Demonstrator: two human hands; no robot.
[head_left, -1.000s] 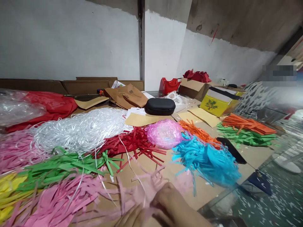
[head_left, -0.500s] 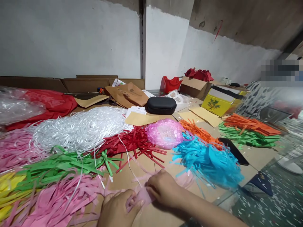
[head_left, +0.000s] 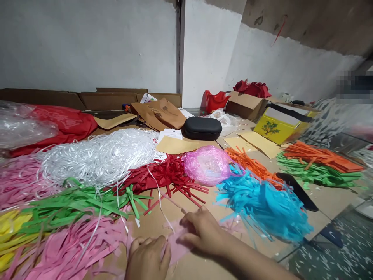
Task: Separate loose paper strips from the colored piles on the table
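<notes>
Low in the head view, a piece of thin pink tissue paper [head_left: 178,251] lies flattened on the cardboard-covered table, spread between my hands. My left hand [head_left: 149,256] is closed over its left part, with the thumb along the paper. On its right part rests my right hand [head_left: 202,233], thumb and forefinger apart. A white cord [head_left: 163,206] runs down to the paper's upper edge. Left of my hands lies a heap of cut pink strips [head_left: 78,249], with green strips [head_left: 81,204] behind it. Pale pink fringe shows right of my right wrist.
Beyond my hands are a white cord bundle [head_left: 101,157], red strips [head_left: 166,175], a pink plastic-wrapped roll [head_left: 207,165] and a black case [head_left: 202,128]. Blue strips [head_left: 268,206], a phone [head_left: 297,190] and a yellow box [head_left: 279,124] stand right. A person sits at far right.
The tissue paper was bunched between my pinching fingers and now lies flatter. My right hand's fingers have spread and moved slightly right. The view has shifted a little.
</notes>
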